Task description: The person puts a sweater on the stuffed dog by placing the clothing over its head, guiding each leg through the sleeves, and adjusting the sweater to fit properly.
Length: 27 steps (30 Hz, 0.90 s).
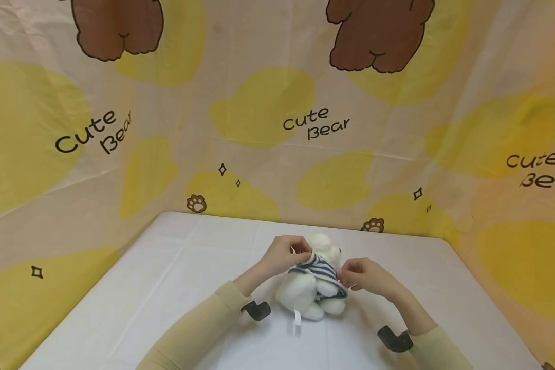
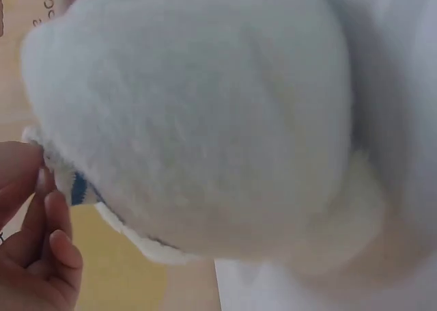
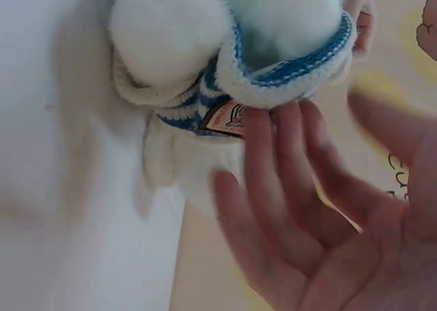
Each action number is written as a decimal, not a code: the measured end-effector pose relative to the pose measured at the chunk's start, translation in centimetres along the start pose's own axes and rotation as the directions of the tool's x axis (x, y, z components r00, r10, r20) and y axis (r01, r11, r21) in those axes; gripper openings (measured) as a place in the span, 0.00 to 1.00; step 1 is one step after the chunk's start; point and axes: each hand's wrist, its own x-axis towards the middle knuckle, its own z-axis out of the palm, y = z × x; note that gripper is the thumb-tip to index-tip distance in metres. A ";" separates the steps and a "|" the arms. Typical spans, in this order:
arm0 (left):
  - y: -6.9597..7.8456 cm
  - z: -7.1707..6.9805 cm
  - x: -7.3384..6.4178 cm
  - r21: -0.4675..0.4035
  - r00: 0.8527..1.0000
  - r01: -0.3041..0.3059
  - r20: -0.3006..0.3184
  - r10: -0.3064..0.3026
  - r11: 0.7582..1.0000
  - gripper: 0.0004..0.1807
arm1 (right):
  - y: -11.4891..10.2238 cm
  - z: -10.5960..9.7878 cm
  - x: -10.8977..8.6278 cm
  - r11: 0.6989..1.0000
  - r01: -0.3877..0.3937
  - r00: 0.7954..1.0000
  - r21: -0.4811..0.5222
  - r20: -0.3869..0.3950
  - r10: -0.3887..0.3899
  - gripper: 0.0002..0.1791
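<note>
Beige sleeves (image 1: 189, 324) nearest! Left hand (image 1: 283, 254) pinches the striped sweater (image 1: 322, 268) from the left, plush toy (image 1: 298, 292) between both; right hand (image 1: 367, 277), thumb and fingers apart, sits just right.

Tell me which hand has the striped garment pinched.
The left hand, pinching the edge of the striped garment; on the right hand, the thumb stands apart from the fingers.
</note>
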 end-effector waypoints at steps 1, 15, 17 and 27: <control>0.1 0.0 -0.1 0.006 1.000 0.000 0.023 0.000 1.000 0.02 | -0.1 0.0 0.3 1.000 0.001 0.998 0.001 -0.058 -0.001 0.15; -0.1 1.3 -0.8 -0.011 0.998 0.020 0.066 -0.019 1.000 0.05 | 1.9 0.5 3.8 0.999 0.013 0.999 0.053 0.039 -0.016 0.14; -0.2 1.4 -0.7 -0.035 0.997 0.031 0.069 -0.029 0.999 0.04 | 1.8 0.3 3.6 0.994 -0.028 0.999 0.104 0.034 0.024 0.16; -0.2 1.6 -0.9 -0.110 0.998 0.060 0.021 -0.058 0.992 0.06 | 2.0 1.9 3.2 0.975 -0.220 0.969 0.040 -0.109 0.223 0.14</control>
